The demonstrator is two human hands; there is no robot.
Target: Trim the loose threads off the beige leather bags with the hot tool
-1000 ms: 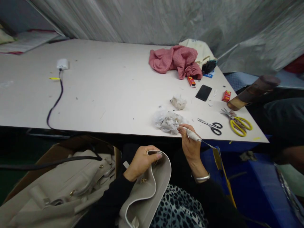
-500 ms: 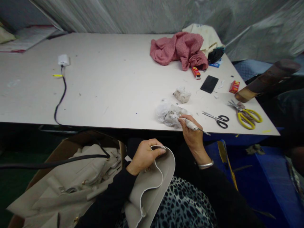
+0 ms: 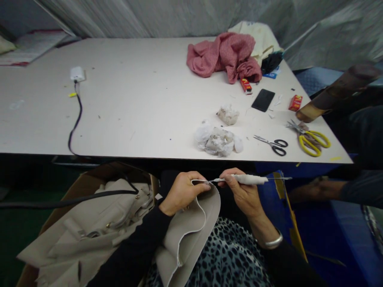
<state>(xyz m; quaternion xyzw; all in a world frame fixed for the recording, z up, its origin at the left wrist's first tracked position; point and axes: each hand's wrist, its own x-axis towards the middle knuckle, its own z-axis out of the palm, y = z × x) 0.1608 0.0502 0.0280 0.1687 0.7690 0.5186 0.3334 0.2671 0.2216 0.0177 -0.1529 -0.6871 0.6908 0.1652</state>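
Note:
Between the fingers and thumb of my left hand (image 3: 184,192) is the top edge of a beige leather-like piece (image 3: 191,239), folded in a wavy loop over my lap. My right hand (image 3: 243,195) grips a thin metal tool with a white wrapped handle (image 3: 251,179), held level. Its tip reaches the pinched edge beside my left thumb; whether it goes in or only touches, I cannot tell. A white plastic bag with a greyish lump (image 3: 220,141) lies at the table's front edge, beyond my right hand.
On the white table (image 3: 134,99) lie black-handled scissors (image 3: 272,145), yellow-handled snips (image 3: 311,139), a black phone-like slab (image 3: 263,99) and red cloth (image 3: 224,57). A cardboard box (image 3: 86,179) of beige pieces stands left. Another person's hand (image 3: 314,190) is over the blue bin (image 3: 329,235) at right.
My right hand has drawn back from the plastic bag to the beige piece, bringing the tool's tip to its edge. Another person's arm has come in at right.

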